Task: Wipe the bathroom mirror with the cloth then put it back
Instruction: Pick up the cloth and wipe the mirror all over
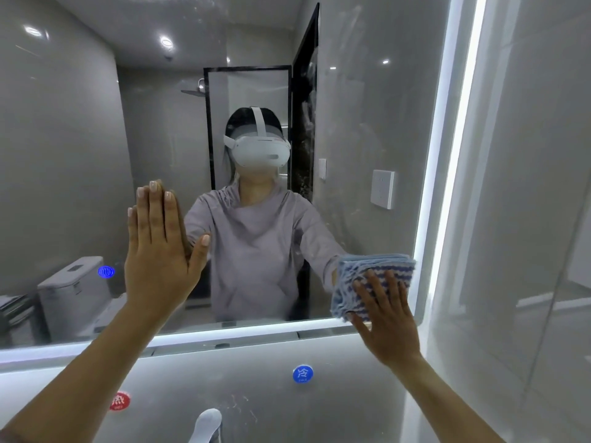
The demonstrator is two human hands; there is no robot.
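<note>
Fingers point(375, 290) of the right hand point(388, 318) lie straight and slightly spread over a folded blue-and-white striped cloth point(374, 270), pressing it flat against the lower right corner of the bathroom mirror point(64, 148), just inside the lit strip point(447, 174) that borders the glass. The cloth's lower edge sits just above the lit band along the mirror's bottom. The left hand point(160, 254) is set upright against the glass to the left of centre, well apart from the cloth, its fingers point(153, 215) straight and close together, thumb out to the side, holding nothing. A small glowing blue icon point(106, 271) shows on the glass just left of that hand. Reflected in the mirror are a person in a white headset point(260, 151) and grey top, a toilet point(73, 289) and a black-framed shower screen point(248, 70). On the grey wall panel below the mirror sit a round blue sticker point(303, 374) and a round red sticker point(119, 401), with the top of a tap point(208, 422) between them at the bottom edge.
</note>
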